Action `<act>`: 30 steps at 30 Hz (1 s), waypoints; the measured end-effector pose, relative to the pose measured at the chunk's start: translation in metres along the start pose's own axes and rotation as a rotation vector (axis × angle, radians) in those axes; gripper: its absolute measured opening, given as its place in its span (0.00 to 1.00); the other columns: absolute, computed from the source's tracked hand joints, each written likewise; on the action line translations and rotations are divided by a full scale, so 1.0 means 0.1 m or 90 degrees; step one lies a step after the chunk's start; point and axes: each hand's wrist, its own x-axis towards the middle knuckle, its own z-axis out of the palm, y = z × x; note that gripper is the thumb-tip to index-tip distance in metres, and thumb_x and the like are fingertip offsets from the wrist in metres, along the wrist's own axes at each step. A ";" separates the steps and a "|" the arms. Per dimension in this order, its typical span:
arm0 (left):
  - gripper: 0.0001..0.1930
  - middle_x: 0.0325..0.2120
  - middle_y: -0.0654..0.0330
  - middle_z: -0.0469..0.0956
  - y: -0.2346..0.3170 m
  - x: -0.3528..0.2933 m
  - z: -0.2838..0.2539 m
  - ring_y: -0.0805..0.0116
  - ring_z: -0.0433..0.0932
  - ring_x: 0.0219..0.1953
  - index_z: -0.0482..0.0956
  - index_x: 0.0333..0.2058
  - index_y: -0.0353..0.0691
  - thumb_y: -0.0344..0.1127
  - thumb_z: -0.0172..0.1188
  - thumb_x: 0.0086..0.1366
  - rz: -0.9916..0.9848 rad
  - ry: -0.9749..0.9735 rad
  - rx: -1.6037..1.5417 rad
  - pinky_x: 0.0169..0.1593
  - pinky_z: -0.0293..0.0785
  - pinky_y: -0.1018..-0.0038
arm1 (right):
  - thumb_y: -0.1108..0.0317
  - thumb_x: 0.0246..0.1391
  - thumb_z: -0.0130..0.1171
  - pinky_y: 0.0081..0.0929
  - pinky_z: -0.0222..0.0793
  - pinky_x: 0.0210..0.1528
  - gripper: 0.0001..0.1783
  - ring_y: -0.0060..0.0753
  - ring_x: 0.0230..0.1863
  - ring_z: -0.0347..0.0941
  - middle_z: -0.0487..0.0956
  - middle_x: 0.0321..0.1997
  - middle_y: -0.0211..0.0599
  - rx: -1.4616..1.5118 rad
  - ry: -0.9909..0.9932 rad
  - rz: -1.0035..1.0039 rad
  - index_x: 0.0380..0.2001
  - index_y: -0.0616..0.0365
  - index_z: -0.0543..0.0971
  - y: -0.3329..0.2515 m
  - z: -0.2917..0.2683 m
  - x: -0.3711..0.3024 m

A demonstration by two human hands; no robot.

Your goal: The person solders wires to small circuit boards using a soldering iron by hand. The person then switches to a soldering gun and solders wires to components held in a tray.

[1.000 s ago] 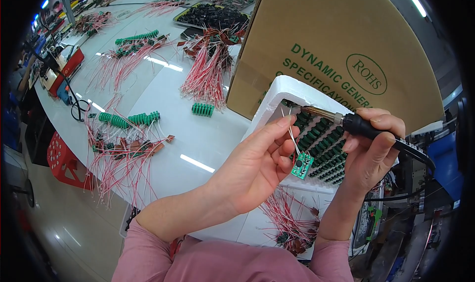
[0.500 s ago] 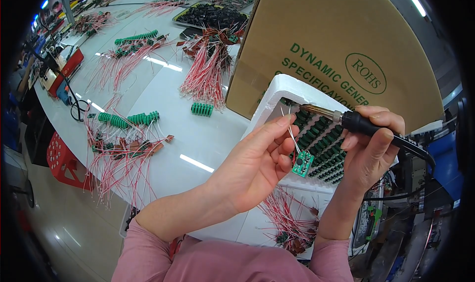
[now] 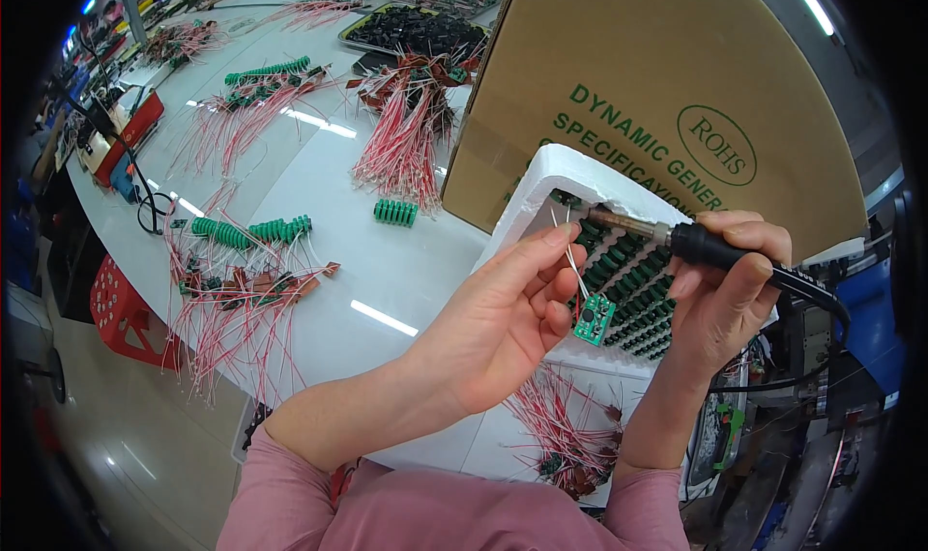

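Left hand fingers pinch the small green circuit board by its thin leads, over the white foam tray at the bench's near right edge. Right hand clamps the black-handled soldering iron; its hot tip could slip and burn fingertips or foam.

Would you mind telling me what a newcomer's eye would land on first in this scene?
Probably the two hands at centre: the left hand pinches a small green circuit board by its wires, while the right hand grips a soldering iron. Behind them stands a large cardboard box, and bundles of red wires lie across the white table.
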 end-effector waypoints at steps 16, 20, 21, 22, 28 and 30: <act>0.12 0.29 0.71 0.71 0.00 0.03 -0.02 0.87 0.69 0.27 0.68 0.40 0.42 0.39 0.56 0.59 0.002 0.007 0.007 0.28 0.65 0.88 | 0.50 0.54 0.46 0.13 0.67 0.17 0.22 0.20 0.11 0.65 0.70 0.33 0.47 0.001 0.023 -0.014 0.32 0.62 0.64 0.04 0.01 0.01; 0.10 0.28 0.72 0.70 0.01 0.04 -0.01 0.88 0.68 0.26 0.70 0.38 0.44 0.39 0.56 0.59 -0.001 0.007 0.017 0.27 0.64 0.89 | 0.51 0.54 0.47 0.14 0.67 0.17 0.22 0.21 0.12 0.66 0.70 0.33 0.47 0.006 0.015 -0.006 0.33 0.62 0.64 0.04 0.01 0.00; 0.09 0.27 0.72 0.70 0.00 0.04 -0.01 0.88 0.68 0.26 0.70 0.36 0.44 0.39 0.56 0.59 0.001 0.010 0.015 0.27 0.64 0.89 | 0.51 0.54 0.47 0.14 0.67 0.17 0.21 0.21 0.12 0.66 0.70 0.33 0.48 0.003 0.015 -0.006 0.33 0.62 0.64 0.04 0.02 0.01; 0.08 0.26 0.72 0.70 0.00 0.04 -0.01 0.88 0.68 0.25 0.70 0.35 0.45 0.39 0.56 0.59 0.002 0.012 0.012 0.26 0.64 0.90 | 0.52 0.54 0.47 0.14 0.67 0.17 0.21 0.21 0.12 0.66 0.70 0.33 0.48 0.000 0.015 -0.006 0.33 0.63 0.64 0.04 0.02 0.01; 0.08 0.26 0.72 0.70 0.00 0.03 0.01 0.88 0.68 0.25 0.70 0.34 0.44 0.38 0.56 0.59 -0.001 0.018 0.013 0.26 0.63 0.89 | 0.52 0.54 0.47 0.14 0.67 0.17 0.21 0.21 0.12 0.66 0.71 0.33 0.48 0.016 0.013 -0.005 0.33 0.62 0.64 0.04 0.01 0.01; 0.08 0.26 0.72 0.70 0.01 0.02 0.02 0.88 0.68 0.25 0.70 0.35 0.44 0.38 0.56 0.59 0.002 0.016 0.016 0.26 0.63 0.89 | 0.52 0.54 0.47 0.14 0.67 0.17 0.21 0.21 0.12 0.66 0.71 0.33 0.48 0.013 0.015 -0.004 0.33 0.62 0.65 0.05 0.01 0.01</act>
